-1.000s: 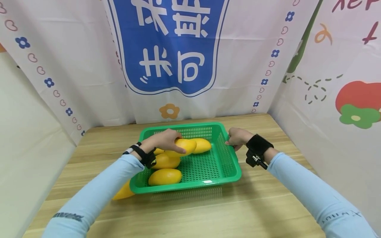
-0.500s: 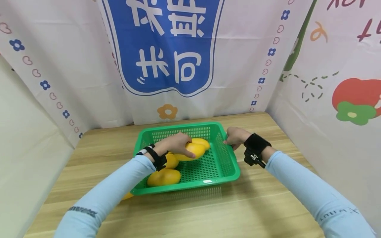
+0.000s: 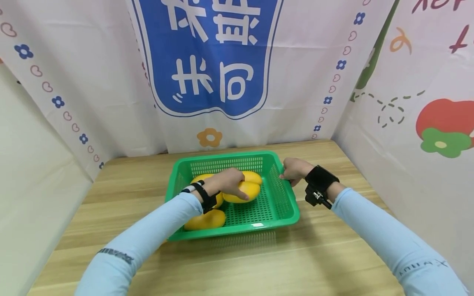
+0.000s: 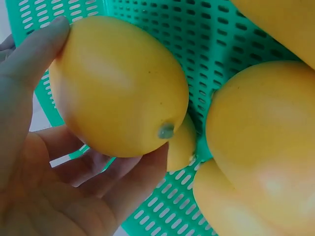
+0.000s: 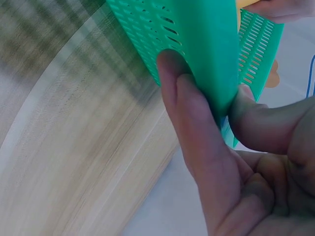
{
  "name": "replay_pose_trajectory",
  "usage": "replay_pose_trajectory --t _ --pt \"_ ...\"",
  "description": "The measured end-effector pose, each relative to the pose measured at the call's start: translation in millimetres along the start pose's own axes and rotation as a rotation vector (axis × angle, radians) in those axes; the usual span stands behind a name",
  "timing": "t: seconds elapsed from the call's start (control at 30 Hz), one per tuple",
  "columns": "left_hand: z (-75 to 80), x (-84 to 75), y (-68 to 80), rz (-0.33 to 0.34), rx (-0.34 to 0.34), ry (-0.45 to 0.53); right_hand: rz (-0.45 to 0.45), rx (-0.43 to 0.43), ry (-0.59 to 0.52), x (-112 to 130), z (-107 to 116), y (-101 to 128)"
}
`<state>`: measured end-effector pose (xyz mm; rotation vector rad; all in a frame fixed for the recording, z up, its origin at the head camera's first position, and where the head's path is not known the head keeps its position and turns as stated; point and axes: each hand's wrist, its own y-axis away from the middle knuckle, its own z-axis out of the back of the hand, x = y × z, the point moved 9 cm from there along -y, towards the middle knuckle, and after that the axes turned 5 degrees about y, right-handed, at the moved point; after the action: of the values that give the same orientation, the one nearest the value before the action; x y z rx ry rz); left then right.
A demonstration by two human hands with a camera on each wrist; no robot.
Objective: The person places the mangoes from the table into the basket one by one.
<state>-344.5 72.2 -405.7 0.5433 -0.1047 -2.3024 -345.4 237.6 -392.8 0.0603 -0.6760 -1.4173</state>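
Note:
A green perforated basket (image 3: 293,207) sits mid-table. My left hand (image 3: 230,183) reaches into it and grips a yellow mango (image 3: 244,191) low over the basket floor. In the left wrist view the thumb and fingers (image 4: 133,177) curl round this mango (image 4: 118,86). A second mango (image 3: 254,177) lies just behind it, a third (image 3: 203,220) by the front left corner, and another (image 3: 199,178) shows behind my wrist. My right hand (image 3: 292,170) pinches the basket's right rim (image 5: 197,39), thumb inside and fingers (image 5: 192,113) outside.
The wooden table (image 3: 333,255) is walled by printed cloth: a blue-and-white banner (image 3: 211,57) at the back and curtains on either side. Bare tabletop lies in front of the basket and to its right.
My left hand carried the mango rightward and lower inside the basket. The forearm now covers the mango that lay outside the basket's left front corner. The right hand kept its hold on the rim.

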Motion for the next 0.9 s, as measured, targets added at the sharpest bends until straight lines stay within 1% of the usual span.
replay_pose_trajectory --t 0.13,0.33,0.47,0.57,0.7,0.8,0.9 --pt "-1.4 -3.9 -3.7 -0.019 -0.007 -0.041 -0.012 0.007 -0.009 -2 0 0" --pt "-0.9 -9.9 -5.5 -0.033 -0.028 -0.049 -0.014 0.01 -0.002 -3 0 0" --pt "-3.5 -12.2 -6.8 -0.033 -0.015 -0.074 -0.017 0.011 -0.001 -3 0 0" --pt "-8.2 -10.9 -8.7 -0.014 0.008 -0.111 -0.013 0.014 -0.004 -2 1 -1" --pt "-15.5 -9.3 -10.7 0.005 0.033 -0.187 -0.012 0.019 -0.004 -1 0 -1" --pt "-19.0 -10.1 -11.1 0.008 0.033 -0.242 -0.02 0.018 -0.002 0 0 -1" --pt "-21.2 -11.2 -10.5 0.026 0.03 -0.263 -0.021 0.015 -0.001 0 0 0"
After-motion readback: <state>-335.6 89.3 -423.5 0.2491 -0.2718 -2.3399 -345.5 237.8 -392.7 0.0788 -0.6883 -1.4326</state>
